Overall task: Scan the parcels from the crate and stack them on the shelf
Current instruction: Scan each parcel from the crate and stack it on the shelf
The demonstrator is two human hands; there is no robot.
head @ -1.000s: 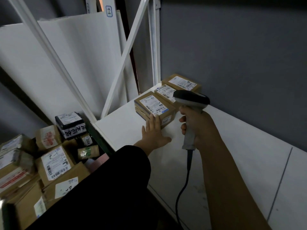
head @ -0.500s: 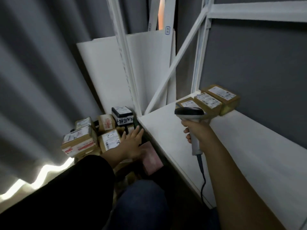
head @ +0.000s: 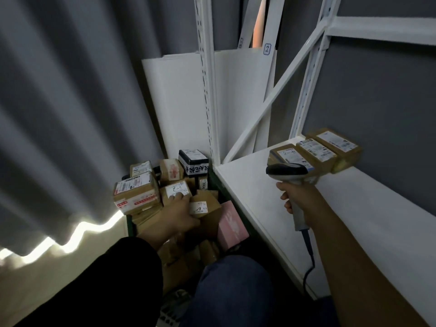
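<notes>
A dark green crate (head: 130, 226) on the floor left of the shelf is heaped with taped brown parcels. My left hand (head: 176, 212) reaches into it, and its fingers curl over the top of a brown parcel (head: 173, 188) whose white label is handwritten. My right hand (head: 300, 197) grips a grey barcode scanner (head: 286, 172) by the handle above the white shelf (head: 354, 223). The scanner's head points left. Three labelled brown parcels (head: 315, 149) sit side by side at the far end of the shelf, just behind the scanner.
A pink box (head: 232, 224) and a black-and-white box (head: 193, 159) lie among the crate's parcels. White shelf uprights and a diagonal brace (head: 266, 102) rise behind the crate. A grey curtain (head: 70, 114) hangs at left. My knee (head: 233, 286) is below the crate.
My left hand left the shelf, swung down into the crate and now lies over the handwritten-label parcel. The view turned left. The scanner stayed in my right hand.
</notes>
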